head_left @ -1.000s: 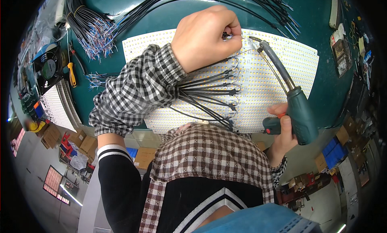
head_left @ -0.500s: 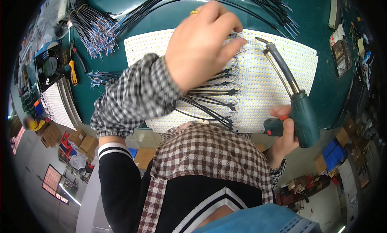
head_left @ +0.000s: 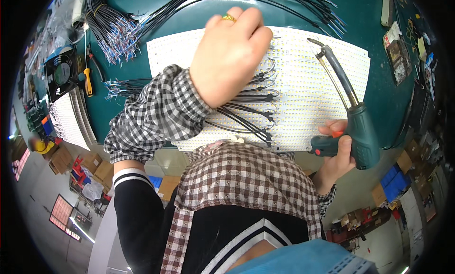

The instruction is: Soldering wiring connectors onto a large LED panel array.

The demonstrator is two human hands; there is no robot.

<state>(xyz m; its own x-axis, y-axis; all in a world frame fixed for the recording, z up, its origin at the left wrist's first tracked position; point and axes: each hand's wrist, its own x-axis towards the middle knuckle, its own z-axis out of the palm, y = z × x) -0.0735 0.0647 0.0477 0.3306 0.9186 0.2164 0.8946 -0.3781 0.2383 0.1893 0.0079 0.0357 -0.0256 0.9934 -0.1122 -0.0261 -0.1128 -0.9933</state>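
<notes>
"Board (head_left: pixel 298 94): where is it laid?"
"On the green table (head_left: pixel 379 98), beneath the left hand (head_left: pixel 230 58)."
"Is anything held there?"
"That cannot be told; its grasp is hidden. By the right hand (head_left: pixel 337 162), the soldering gun (head_left: pixel 364 136) is gripped, its tip (head_left: pixel 316 41) seen over the board."

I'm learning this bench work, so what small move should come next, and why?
Perhaps lift the left hand clear of the white board to open the view: it covers the area beside the upper black leads, and the right hand holds the green soldering gun with its tip off to the right.
</notes>
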